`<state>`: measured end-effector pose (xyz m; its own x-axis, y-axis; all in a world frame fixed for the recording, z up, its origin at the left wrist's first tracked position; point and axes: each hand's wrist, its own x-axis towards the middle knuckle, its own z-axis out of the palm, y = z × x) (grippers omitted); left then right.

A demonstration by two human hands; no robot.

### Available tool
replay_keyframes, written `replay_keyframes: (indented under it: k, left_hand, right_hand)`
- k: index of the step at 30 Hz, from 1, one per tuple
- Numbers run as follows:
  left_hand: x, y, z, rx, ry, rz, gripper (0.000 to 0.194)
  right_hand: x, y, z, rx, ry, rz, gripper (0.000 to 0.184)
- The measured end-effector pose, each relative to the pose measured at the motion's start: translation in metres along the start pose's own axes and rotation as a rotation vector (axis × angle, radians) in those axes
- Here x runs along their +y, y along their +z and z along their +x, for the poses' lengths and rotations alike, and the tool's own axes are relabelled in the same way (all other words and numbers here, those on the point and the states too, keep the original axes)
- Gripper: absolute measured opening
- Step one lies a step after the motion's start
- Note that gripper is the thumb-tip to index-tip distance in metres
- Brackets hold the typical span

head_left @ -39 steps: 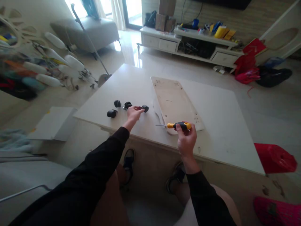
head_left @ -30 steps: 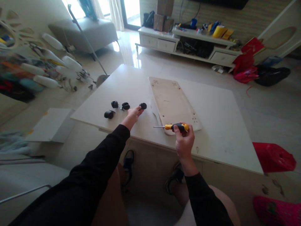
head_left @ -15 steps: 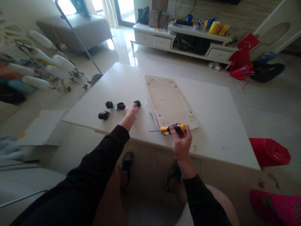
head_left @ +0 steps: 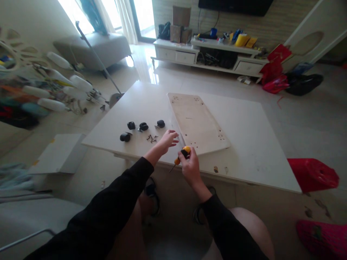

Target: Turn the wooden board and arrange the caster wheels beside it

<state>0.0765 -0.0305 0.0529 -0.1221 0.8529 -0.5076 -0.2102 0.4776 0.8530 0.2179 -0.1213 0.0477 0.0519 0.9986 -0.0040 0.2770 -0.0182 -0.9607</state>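
Note:
A pale wooden board with small hole groups near its corners lies flat on a white low table. My right hand grips a yellow-and-black screwdriver, tip pointing down-left, near the board's near corner. My left hand hovers with fingers spread just left of that corner, holding nothing. A small pile of dark screws lies beside it. Several black caster wheels sit further left on the table.
A red plastic stool stands at the table's right corner. A white flat box lies on the floor to the left. A white TV cabinet with clutter stands at the back. My knees are under the near edge.
My left hand left the caster wheels and came back right toward the board, uncovering the screws. My right hand swung the screwdriver down and left, closer to my left hand.

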Motion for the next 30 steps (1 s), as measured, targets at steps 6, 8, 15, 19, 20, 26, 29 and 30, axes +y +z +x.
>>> replay_keyframes:
  k: [6,8,15,19,20,26,29,30]
  left_hand:
    - [0.001,-0.007,-0.03,-0.105,-0.058,0.093,0.044]
    - [-0.004,-0.001,-0.037,-0.125,-0.092,0.084,0.064]
    - [-0.046,0.031,-0.057,-0.174,-0.153,-0.068,0.127]
    - [-0.057,0.043,-0.055,-0.129,-0.138,-0.123,0.131]
    - [-0.057,0.046,-0.052,-0.117,-0.125,-0.136,0.131]
    - [-0.066,0.067,-0.041,-0.072,-0.023,-0.179,0.134]
    - [-0.071,0.074,-0.042,-0.07,0.055,-0.204,0.133]
    - [-0.072,0.075,-0.042,-0.073,0.067,-0.206,0.133]
  right_hand:
    - [0.009,0.006,-0.022,-0.497,-0.21,-0.6,0.019]
    - [0.016,0.007,-0.034,-0.644,-0.291,-0.648,0.017]
    - [0.053,0.019,-0.084,-1.068,-0.636,-0.849,0.013]
    - [0.066,0.038,-0.101,-1.096,-0.638,-0.818,0.012]
    - [0.07,0.043,-0.103,-1.11,-0.634,-0.825,0.009]
    - [0.098,0.068,-0.117,-1.058,-0.624,-0.819,0.002]
    - [0.102,0.066,-0.122,-1.03,-0.626,-0.803,0.012]
    - [0.102,0.065,-0.123,-1.018,-0.625,-0.799,0.016]
